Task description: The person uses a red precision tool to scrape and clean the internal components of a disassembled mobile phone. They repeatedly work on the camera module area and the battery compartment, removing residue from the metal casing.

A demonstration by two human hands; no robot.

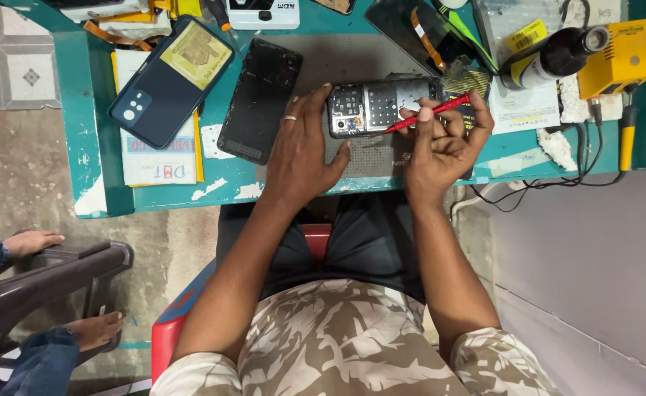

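Note:
An opened phone (pixel 382 106) with its circuit board bare lies on a grey mat (pixel 367 154) on the teal table (pixel 88 110). My left hand (pixel 301 147), a ring on one finger, rests flat on the mat and steadies the phone's left end. My right hand (pixel 444 143) pinches a thin red screwdriver (pixel 429 114), its tip down on the phone's board near the middle.
A black back cover (pixel 259 99) and a dark blue phone case (pixel 169 81) lie left of the phone. A dark bottle (pixel 554 59), a yellow device (pixel 620 62) and black cables (pixel 558 180) sit at the right. Another person's hand and feet rest by a dark chair (pixel 37 282) at the lower left.

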